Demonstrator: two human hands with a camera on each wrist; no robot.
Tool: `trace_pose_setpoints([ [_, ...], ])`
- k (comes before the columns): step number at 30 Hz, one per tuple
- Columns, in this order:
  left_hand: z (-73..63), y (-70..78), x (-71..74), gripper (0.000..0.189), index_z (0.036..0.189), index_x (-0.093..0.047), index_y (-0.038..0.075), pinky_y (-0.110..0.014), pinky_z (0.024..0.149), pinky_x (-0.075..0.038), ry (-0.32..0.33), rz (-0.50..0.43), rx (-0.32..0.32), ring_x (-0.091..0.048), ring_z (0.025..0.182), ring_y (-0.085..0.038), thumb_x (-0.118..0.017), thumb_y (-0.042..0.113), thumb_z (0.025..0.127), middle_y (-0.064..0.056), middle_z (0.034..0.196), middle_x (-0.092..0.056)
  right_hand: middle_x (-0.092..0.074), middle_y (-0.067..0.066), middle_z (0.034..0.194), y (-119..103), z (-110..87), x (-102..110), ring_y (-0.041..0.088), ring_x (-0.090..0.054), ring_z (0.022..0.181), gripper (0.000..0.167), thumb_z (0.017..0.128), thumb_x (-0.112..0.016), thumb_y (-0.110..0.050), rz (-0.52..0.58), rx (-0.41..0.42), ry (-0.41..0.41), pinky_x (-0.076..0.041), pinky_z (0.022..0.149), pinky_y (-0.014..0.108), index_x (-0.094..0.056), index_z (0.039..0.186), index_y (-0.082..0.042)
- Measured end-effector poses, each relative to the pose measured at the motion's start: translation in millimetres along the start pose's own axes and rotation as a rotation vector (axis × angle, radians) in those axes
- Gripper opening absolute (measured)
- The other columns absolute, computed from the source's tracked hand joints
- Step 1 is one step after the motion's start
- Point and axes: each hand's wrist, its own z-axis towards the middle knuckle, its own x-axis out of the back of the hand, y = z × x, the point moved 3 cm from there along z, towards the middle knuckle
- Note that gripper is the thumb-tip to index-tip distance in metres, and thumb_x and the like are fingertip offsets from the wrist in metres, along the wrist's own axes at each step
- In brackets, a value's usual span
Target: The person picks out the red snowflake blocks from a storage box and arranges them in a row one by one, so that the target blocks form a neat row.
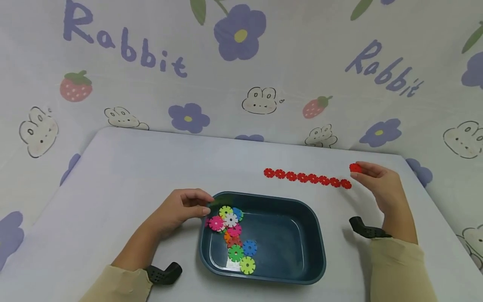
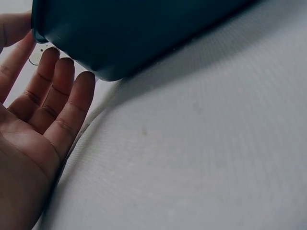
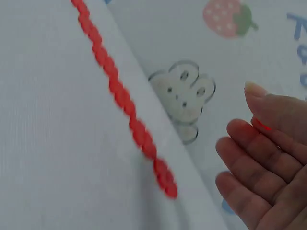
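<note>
My right hand (image 1: 381,184) pinches a red notched disc (image 1: 355,167) between thumb and fingers, raised near the right end of a row of red discs (image 1: 302,178). In the right wrist view that row (image 3: 122,98) runs diagonally, while the held disc is mostly hidden behind the thumb. With thumb and index finger, my left hand (image 1: 185,205) grips the back left corner of a dark teal basin (image 1: 317,235). The left wrist view shows the other fingers of this hand (image 2: 53,110) loosely bent beneath the basin's rim, beside its wall (image 2: 124,38).
Inside the basin, along its left side, lie several coloured discs, among them a green disc (image 1: 235,253), a blue disc (image 1: 249,247) and a pink disc (image 1: 216,223). A white cloth covers the table (image 1: 170,159). Behind it hangs a printed curtain (image 1: 151,92).
</note>
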Motion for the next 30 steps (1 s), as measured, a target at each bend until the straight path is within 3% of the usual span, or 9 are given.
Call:
trace_pose_setpoints([
  [3,-0.7,0.5,-0.2,0.029,0.115,-0.069,0.005,-0.028,0.086,-0.055,0.004,0.003,0.002,-0.062,0.101,-0.026,-0.073,0.016,0.088,-0.014,0.118,-0.066,-0.050,0.003,0.143,18.5,6.5,5.6,0.027,-0.037,0.138,0.074,0.085,-0.070,-0.054,-0.032,-0.114,0.038,-0.032,0.115,0.052,-0.046,0.148,-0.025],
  [9,-1.1,1.6,-0.9,0.029,0.115,-0.069,0.005,-0.029,0.086,-0.054,0.010,0.007,0.007,-0.062,0.102,-0.026,-0.072,0.015,0.088,-0.013,0.118,-0.067,-0.041,0.007,0.151,46.7,15.9,12.9,0.030,-0.030,0.141,0.076,0.083,-0.071,-0.056,-0.064,-0.210,0.061,-0.035,0.113,0.052,-0.045,0.148,-0.025],
  [18,-0.5,0.9,-0.7,0.031,0.115,-0.070,0.006,-0.030,0.086,-0.054,0.009,0.000,0.005,-0.062,0.102,-0.025,-0.074,0.020,0.088,-0.012,0.118,-0.067,-0.042,0.013,0.152,57.9,19.4,8.5,0.035,-0.031,0.140,0.080,0.083,-0.071,-0.056,-0.158,-0.180,0.055,-0.035,0.112,0.054,-0.045,0.148,-0.018],
  [30,0.3,0.3,-1.4,0.029,0.114,-0.070,0.006,-0.029,0.086,-0.054,0.011,-0.004,0.016,-0.061,0.102,-0.026,-0.074,0.017,0.088,-0.013,0.117,-0.067,-0.037,0.017,0.155,55.2,15.1,2.4,0.040,-0.028,0.143,0.072,0.090,-0.067,-0.047,-0.185,-0.145,0.024,-0.027,0.114,0.060,-0.040,0.150,-0.017],
])
